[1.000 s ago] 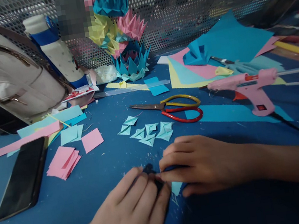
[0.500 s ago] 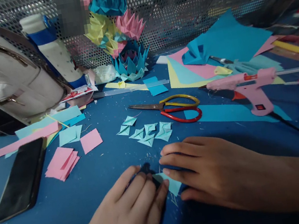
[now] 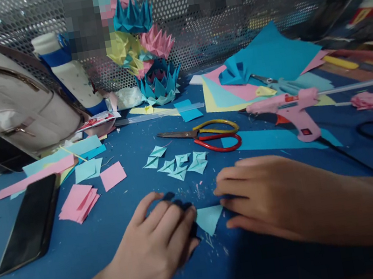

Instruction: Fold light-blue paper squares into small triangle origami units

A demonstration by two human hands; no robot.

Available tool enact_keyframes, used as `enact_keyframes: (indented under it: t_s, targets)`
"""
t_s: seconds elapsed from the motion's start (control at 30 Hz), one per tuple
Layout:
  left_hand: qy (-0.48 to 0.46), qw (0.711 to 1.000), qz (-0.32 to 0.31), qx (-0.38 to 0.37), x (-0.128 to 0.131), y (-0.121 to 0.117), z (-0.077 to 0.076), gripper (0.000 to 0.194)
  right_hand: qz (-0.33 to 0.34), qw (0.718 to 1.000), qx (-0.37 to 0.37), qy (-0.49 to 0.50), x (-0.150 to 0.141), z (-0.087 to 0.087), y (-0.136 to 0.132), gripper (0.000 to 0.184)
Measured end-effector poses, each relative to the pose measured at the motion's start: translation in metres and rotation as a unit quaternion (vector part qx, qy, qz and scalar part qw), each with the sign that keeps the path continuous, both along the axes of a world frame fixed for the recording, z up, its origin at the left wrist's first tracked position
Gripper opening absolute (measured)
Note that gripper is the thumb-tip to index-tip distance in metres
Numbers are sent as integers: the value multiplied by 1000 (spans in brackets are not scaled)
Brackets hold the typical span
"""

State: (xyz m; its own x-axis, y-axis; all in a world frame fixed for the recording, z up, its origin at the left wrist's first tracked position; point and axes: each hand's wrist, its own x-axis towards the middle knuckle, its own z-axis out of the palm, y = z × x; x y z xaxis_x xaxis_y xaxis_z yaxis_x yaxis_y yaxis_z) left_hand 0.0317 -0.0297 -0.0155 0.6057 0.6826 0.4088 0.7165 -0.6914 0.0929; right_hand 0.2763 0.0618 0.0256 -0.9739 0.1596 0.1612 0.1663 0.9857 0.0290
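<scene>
A light-blue paper triangle (image 3: 209, 219) lies on the blue table between my hands, its long edge away from me and its point toward me. The fingers of my left hand (image 3: 160, 242) are curled, with the index fingertip at the triangle's left corner. At the right corner, my right hand (image 3: 269, 192) has its bent fingers and thumb closed about the paper's tip. Just beyond my hands sit several small folded light-blue paper pieces (image 3: 179, 171). Behind them lie scissors (image 3: 207, 134) with one yellow and one red handle.
A pink glue gun (image 3: 291, 106) rests at right on a blue paper strip (image 3: 261, 142), its cord trailing near my right arm. To the left are a phone (image 3: 29, 221), pink paper squares (image 3: 79, 203) and paper strips. A bottle (image 3: 73, 77), a bag and an origami stack (image 3: 159, 80) stand behind.
My hands have moved apart, left hand leftward and right hand rightward, uncovering more of the paper triangle. My left thumb has come off the paper's middle. The view has shifted slightly.
</scene>
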Motion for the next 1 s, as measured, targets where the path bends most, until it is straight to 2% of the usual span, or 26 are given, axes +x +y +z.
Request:
enact_keyframes:
  t_s: [0.1, 0.2, 0.27, 0.37, 0.47, 0.53, 0.6, 0.77, 0.9, 1.0]
  targets:
    - [-16, 998, 2, -65, 0, 8, 5, 26, 35, 999, -27, -2, -9, -4, 10, 45]
    - [-42, 990, 19, -130, 2, 16, 8, 19, 34, 998, -55, 8, -17, -18, 16, 50]
    - [-65, 983, 37, -168, 5, 19, 9, 14, 29, 994, -101, 23, -20, -26, 18, 48]
    - [-100, 971, 63, -209, 8, 22, 9, 16, 7, 982, -182, 38, -20, -30, 19, 32]
    - [-157, 951, 89, -249, 11, 23, 9, 21, -54, 954, -291, 45, -19, -26, 18, 21]
    - [-208, 932, 95, -282, 12, 24, 10, 15, -97, 924, -368, 42, -19, -22, 16, 20]
    - [-247, 915, 91, -305, 12, 27, 13, 9, -113, 908, -402, 40, -20, -18, 14, 20]
    - [-265, 907, 111, -309, 10, 29, 16, 15, -74, 942, -327, 26, -19, -19, 8, 23]
    - [-240, 921, 115, -285, 8, 28, 11, 15, -39, 972, -228, 39, -18, -28, 9, 27]
    - [-222, 933, 108, -263, 6, 28, 8, 12, -38, 983, -172, 51, -18, -33, 13, 29]
